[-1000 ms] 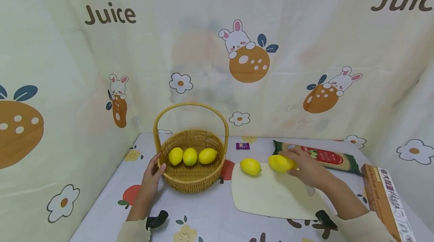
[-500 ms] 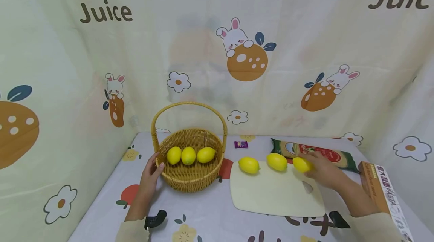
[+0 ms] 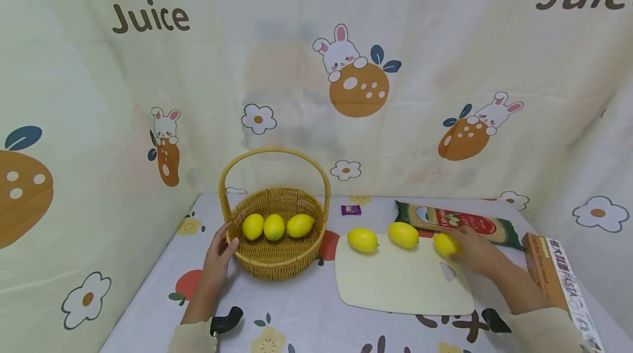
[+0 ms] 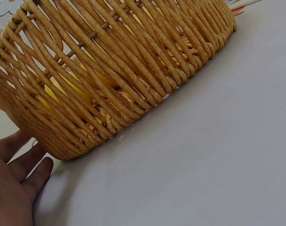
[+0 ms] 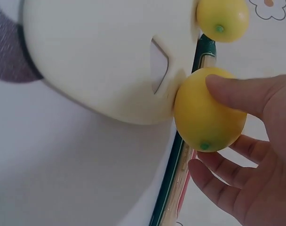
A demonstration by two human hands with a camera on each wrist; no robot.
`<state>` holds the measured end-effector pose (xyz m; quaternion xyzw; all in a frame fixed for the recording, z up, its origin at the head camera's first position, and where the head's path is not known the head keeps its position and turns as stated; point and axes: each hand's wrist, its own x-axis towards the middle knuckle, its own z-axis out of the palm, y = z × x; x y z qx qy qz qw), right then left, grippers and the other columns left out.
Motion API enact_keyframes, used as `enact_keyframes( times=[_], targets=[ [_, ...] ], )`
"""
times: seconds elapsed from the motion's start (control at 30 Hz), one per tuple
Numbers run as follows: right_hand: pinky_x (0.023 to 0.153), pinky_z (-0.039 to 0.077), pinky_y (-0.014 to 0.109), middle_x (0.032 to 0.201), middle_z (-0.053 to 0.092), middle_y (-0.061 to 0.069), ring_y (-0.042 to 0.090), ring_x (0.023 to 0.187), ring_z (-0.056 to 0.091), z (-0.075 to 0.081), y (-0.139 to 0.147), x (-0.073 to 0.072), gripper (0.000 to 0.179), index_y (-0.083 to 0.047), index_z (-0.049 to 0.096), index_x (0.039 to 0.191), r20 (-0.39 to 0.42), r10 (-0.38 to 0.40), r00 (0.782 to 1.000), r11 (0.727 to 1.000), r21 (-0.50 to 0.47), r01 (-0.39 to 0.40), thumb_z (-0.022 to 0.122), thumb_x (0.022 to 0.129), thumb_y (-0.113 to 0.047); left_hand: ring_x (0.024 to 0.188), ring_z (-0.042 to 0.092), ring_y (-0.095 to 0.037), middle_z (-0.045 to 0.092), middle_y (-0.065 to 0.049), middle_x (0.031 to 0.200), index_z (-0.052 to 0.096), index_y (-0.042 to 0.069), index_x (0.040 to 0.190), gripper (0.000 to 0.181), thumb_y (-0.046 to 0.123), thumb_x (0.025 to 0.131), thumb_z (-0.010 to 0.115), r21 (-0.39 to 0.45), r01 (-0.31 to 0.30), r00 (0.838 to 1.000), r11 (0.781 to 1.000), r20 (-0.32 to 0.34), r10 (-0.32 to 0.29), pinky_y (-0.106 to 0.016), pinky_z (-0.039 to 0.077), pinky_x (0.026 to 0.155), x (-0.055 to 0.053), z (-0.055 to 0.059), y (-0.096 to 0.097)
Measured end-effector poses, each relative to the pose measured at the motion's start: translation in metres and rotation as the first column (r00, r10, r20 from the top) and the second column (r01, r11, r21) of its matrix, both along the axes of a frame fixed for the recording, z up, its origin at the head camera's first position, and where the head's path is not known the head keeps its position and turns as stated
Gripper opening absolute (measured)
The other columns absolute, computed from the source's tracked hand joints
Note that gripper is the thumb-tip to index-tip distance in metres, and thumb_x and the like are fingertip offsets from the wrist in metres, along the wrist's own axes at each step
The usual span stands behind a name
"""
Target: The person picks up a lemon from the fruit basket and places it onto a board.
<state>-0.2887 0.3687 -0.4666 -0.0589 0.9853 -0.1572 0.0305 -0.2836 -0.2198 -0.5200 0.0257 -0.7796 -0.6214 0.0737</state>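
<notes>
In the head view my left hand (image 3: 216, 258) holds the left side of the wicker basket (image 3: 282, 266), thumb over the rim and fingers outside. Three lemons (image 3: 273, 227) lie inside it; the left wrist view shows yellow through the weave. To the right, my right hand (image 3: 476, 254) grips a lemon (image 5: 204, 113) at the far right corner of the cream cutting board (image 3: 395, 282). Its thumb lies on top while the other fingers reach round underneath. Two more lemons, a left one (image 3: 363, 240) and a middle one (image 3: 403, 235), sit along the board's far edge.
Behind the board lies a green-ended pasta packet (image 3: 425, 215), partly covered by the right hand. An orange and white pasta box (image 3: 556, 281) stands right of the right forearm. A small purple wrapped sweet (image 3: 350, 210) is farther back, before the printed curtain (image 3: 277, 67).
My right hand has moved a lemon rightward, apart from the middle lemon, then slightly down to the board's corner. The left hand stays on the basket. The head view has shifted slightly.
</notes>
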Motion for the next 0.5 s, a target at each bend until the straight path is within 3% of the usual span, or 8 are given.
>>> enact_keyframes(
  times=[0.13,0.37,0.5],
  targets=[
    [0.083,0.044,0.069,0.121,0.045,0.031,0.046,0.099,0.051,-0.0002,0.0006,-0.0002,0.069,-0.001,0.049,0.138,0.004,-0.013,1.0,1.0,0.021,0.013,0.079,0.081,-0.028,0.144,0.021,-0.029,0.023,-0.003,0.159,0.029,0.033,0.152,0.057,0.042,0.1,0.051,0.003,-0.001,1.0,1.0,-0.002,0.001,-0.052,0.02,0.114,0.0002,0.0003,0.0007],
    [0.083,0.04,0.073,0.129,0.04,0.036,0.054,0.107,0.047,-0.0031,0.0052,-0.0049,0.073,-0.005,0.046,0.141,0.016,-0.008,1.0,1.0,0.018,0.008,0.077,0.082,-0.033,0.144,0.022,-0.029,0.024,-0.004,0.159,0.03,0.031,0.152,0.058,0.042,0.1,0.052,-0.002,-0.009,1.0,1.0,-0.006,0.009,-0.051,0.021,0.113,-0.0007,0.0009,0.0012],
    [0.085,0.04,0.071,0.129,0.041,0.034,0.052,0.107,0.048,-0.0054,0.0042,-0.0077,0.072,-0.003,0.047,0.14,-0.004,-0.008,1.0,1.0,0.019,0.008,0.077,0.082,-0.033,0.144,0.022,-0.029,0.024,-0.004,0.158,0.03,0.031,0.152,0.057,0.041,0.1,0.052,0.004,-0.013,1.0,1.0,-0.001,0.013,-0.051,0.021,0.113,-0.0015,0.0,0.0007]
  ],
)
